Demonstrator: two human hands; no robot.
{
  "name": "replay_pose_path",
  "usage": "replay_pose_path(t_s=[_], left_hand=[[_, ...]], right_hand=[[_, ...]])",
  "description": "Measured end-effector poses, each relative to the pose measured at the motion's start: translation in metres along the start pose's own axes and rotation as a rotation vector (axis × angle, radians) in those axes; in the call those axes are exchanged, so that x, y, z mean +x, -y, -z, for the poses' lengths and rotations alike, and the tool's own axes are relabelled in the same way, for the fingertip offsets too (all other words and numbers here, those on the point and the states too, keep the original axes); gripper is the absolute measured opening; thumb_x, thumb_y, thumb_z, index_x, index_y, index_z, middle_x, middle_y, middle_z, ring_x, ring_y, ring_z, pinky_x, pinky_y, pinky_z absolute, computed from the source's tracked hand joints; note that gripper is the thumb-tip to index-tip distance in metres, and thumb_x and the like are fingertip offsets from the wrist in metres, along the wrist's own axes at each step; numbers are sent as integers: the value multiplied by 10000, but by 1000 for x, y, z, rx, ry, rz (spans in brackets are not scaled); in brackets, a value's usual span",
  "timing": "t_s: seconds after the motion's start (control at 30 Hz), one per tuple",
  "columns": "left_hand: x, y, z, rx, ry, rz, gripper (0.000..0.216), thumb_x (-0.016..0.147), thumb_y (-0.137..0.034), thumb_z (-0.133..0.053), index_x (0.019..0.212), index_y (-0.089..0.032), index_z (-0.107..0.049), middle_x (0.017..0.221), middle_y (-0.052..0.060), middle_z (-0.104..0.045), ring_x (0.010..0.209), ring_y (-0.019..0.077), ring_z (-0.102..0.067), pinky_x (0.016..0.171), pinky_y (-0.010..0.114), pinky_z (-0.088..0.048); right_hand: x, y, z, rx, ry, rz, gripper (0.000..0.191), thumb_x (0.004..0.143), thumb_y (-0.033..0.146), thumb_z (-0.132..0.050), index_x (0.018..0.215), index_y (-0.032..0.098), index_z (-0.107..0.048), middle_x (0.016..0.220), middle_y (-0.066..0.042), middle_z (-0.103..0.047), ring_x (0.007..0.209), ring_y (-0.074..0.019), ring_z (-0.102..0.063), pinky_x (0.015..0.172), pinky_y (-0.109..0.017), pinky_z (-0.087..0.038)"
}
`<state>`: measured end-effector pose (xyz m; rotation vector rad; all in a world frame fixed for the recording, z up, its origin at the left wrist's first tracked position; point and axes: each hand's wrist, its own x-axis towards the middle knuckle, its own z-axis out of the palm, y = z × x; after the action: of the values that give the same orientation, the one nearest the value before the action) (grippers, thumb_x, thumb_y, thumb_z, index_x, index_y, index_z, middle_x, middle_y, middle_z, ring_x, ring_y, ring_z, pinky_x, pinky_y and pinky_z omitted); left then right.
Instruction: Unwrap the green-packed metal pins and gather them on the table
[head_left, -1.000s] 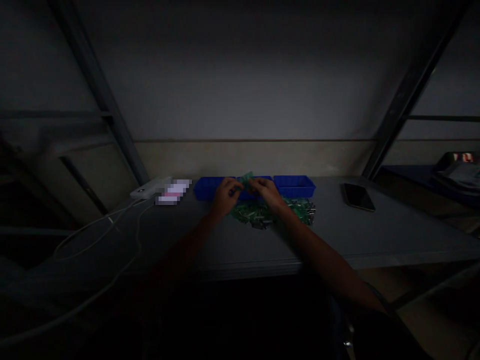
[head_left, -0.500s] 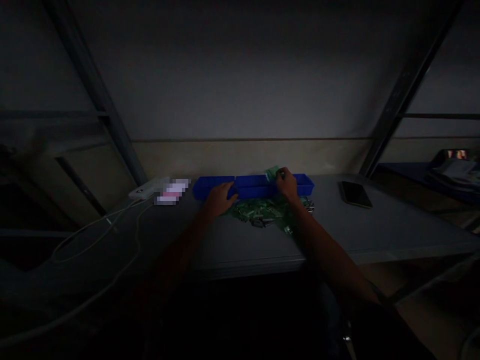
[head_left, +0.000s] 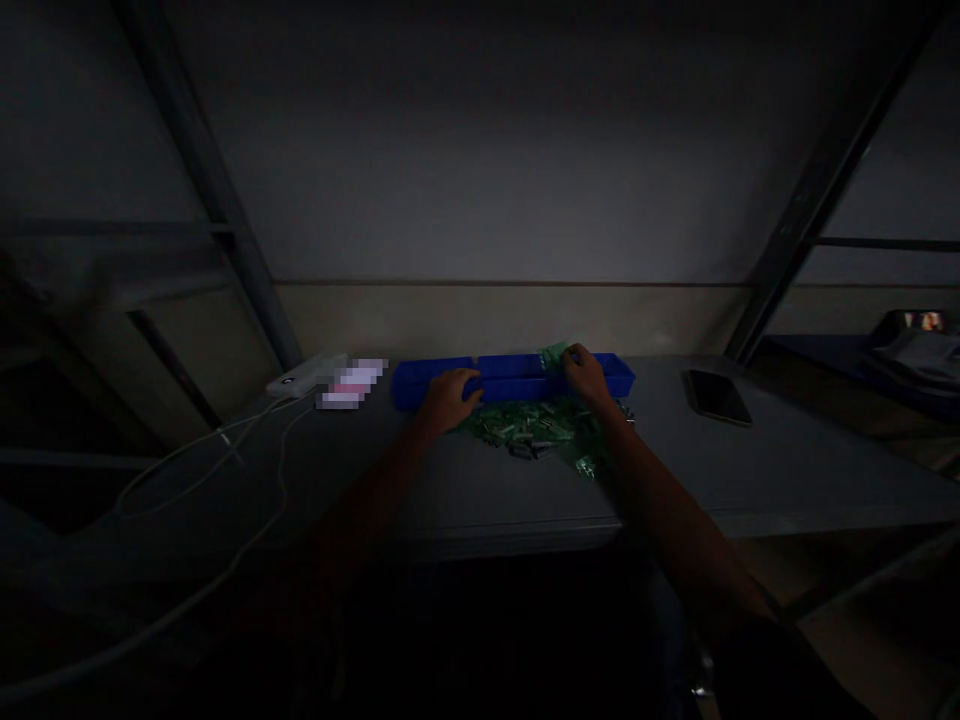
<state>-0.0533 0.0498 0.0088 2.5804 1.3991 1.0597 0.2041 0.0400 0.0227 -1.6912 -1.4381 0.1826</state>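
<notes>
Two long blue bins [head_left: 517, 387] stand end to end at the back of the table. Over the right bin, my right hand [head_left: 587, 374] pinches a small green plastic bag [head_left: 553, 354]. My left hand [head_left: 450, 398] is at the front wall of the bins, near where they meet. Its fingers and thumb are apart, with nothing seen held; whether it touches the bin is unclear. In front of the bins lies a green plastic sheet or bag [head_left: 495, 415] with several small shiny metal pieces [head_left: 531, 452] on and around it.
A dark phone [head_left: 718, 396] lies on the grey table [head_left: 675, 480] at right. To the left are a white box-like device [head_left: 304, 377] with cables [head_left: 279, 470] and a blurred-out card [head_left: 351, 385]. Metal frame posts [head_left: 259, 285] rise at both sides; a wall stands behind.
My right hand, with the small green bag, has lowered slightly toward the right bin. My left hand stays by the front wall. The whole view has shifted a little.
</notes>
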Motion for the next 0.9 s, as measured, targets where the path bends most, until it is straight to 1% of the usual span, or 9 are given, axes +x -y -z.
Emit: replay_pose_path(t_s=[0.2,0.3,0.43,0.53,0.63,0.73,0.77,0.83,0.9], left_hand=[[0,5,1,-18,16,18,414,747,-257,-608,1150,-194,-537,1166,107,-622,1094,257,-559,985,449,-358],[1,5,2,-24,13,27,426,748,-257,-612,1156,-179,-523,1155,114,-627,1084,252,-566,983,448,-356],[2,-2,0,-73,-41,90,394,745,-221,-607,1130,-188,-527,1071,87,-663,1043,243,-587,962,447,-372],[1,-13,-3,-93,-120,104,382,751,-205,-592,1127,-187,-530,1026,78,-677,1041,256,-582,963,462,-368],[-2,-27,-6,-117,-209,49,346,755,-197,-574,1100,-177,-554,1054,88,-665,1057,251,-564,963,431,-379],[-4,-40,-4,-252,-226,1,252,795,-267,-531,1023,-182,-598,1005,75,-669,999,215,-583,908,355,-424],[-4,-44,-2,-324,-215,18,247,814,-319,-507,992,-184,-612,969,71,-672,950,202,-598,862,329,-444],[-4,-49,1,-491,-179,118,353,844,-451,-423,918,-178,-634,855,64,-671,784,173,-615,726,285,-466],[-2,-50,4,-670,-128,275,518,842,-574,-325,822,-166,-643,711,53,-643,586,137,-570,571,252,-431]], right_hand=[[-1,4,3,-16,14,-48,242,846,306,-383,954,204,-575,896,-69,-653,790,-199,-569,720,-296,-407],[-1,5,4,-8,17,-52,234,842,295,-390,952,206,-576,926,-77,-652,823,-205,-576,731,-299,-407],[-2,7,3,11,18,-74,222,839,280,-399,942,202,-579,929,-83,-658,833,-203,-580,739,-295,-402],[-4,10,3,42,-67,-69,223,842,280,-400,913,192,-592,904,-83,-658,826,-197,-574,747,-290,-396],[-7,17,2,115,-233,45,230,843,276,-407,897,173,-605,873,-75,-640,815,-189,-558,766,-297,-394],[-14,29,-2,155,-374,220,212,825,282,-469,863,154,-633,825,-73,-593,803,-192,-524,771,-315,-394],[-18,34,-4,156,-395,271,208,823,287,-486,858,157,-645,807,-69,-575,795,-193,-511,763,-318,-394],[-28,45,-10,143,-393,373,200,832,289,-504,860,171,-664,781,-63,-558,798,-200,-492,758,-323,-393],[-39,55,-17,111,-306,492,189,844,269,-508,868,187,-676,739,-55,-565,787,-202,-483,776,-329,-388]])
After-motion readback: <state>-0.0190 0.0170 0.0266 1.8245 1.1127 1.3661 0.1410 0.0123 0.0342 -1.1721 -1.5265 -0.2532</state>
